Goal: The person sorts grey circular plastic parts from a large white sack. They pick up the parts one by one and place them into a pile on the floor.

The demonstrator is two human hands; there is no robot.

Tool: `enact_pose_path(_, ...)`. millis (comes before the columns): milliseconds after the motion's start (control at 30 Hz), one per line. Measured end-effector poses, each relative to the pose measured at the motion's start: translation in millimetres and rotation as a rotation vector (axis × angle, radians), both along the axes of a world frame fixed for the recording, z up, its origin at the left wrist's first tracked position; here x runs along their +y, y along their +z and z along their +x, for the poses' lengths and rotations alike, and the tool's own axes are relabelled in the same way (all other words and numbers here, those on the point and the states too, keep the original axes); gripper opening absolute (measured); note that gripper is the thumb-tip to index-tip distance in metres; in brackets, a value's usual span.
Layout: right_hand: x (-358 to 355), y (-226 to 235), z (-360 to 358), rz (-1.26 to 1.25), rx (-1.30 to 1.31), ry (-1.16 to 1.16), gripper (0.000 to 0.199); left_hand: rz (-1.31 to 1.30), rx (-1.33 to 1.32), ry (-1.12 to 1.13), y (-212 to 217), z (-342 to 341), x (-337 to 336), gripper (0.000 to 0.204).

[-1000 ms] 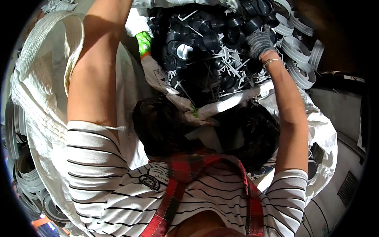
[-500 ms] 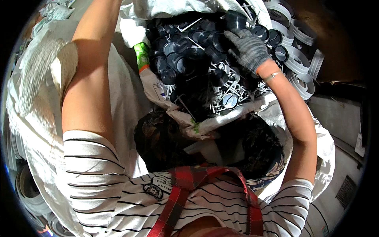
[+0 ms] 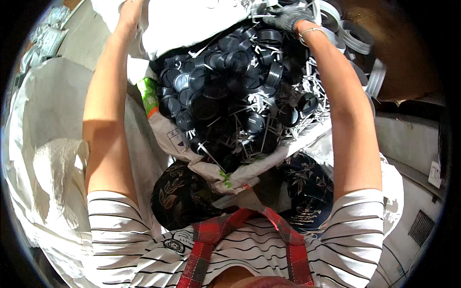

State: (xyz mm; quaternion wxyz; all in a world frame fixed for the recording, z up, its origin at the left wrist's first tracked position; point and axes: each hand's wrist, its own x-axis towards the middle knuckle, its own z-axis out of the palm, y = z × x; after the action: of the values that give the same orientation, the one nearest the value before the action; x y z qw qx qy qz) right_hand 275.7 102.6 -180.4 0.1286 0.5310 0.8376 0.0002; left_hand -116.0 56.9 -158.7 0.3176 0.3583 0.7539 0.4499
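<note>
Head view: black caps (image 3: 237, 61) lie near (gloved) fingers (image 3: 274, 20).

On the chest of the striped shirt (image 3: 230, 246), 1 round dark badge (image 3: 174, 246) is printed, with small lettering (image 3: 184, 235) set beside it. On the white sack (image 3: 168, 126), 1 small boxed mark (image 3: 176, 139) is shown, too small to be read. At the far right, 1 pale tag (image 3: 435, 174) is seen, its print illegible.

Left hand (image 3: 131, 5) mostly beyond the picture's top edge (its grip out of sight)
</note>
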Motion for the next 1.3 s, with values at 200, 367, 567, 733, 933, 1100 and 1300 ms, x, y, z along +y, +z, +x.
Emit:
enact_pose_path(200,37,-109,37,-0.234,0.039,-0.087,0.051,-0.012,0.682,-0.576,-15,64,-19,0.066)
enact_pose_path(367,-84,31,3,-0.141,0.123,0.226,0.032,-0.095,0.756,-0.197,-16,64,-20,0.078)
enact_pose_path(567,-131,89,67,0.024,0.556,-0.037,0.033,-0.261,0.766,-0.112,3,66,-29,0.081)
enact_pose_path(733,-92,63,243,0.865,0.396,-0.522,0.051,-0.248,0.756,-0.116,0,83,-22,0.077)
enact_pose_path(933,-95,-23,284,0.208,0.527,-1.379,0.071,-0.258,0.758,-0.115,-1,82,-22,0.075)
enact_pose_path(1100,-102,-37,279,0.455,0.556,-0.994,0.060,-0.285,0.754,-0.150,-2,79,-17,0.075)
enact_pose_path(1300,-138,-11,207,0.805,0.568,-0.359,0.045,-0.246,0.766,-0.122,-4,76,-19,0.078)
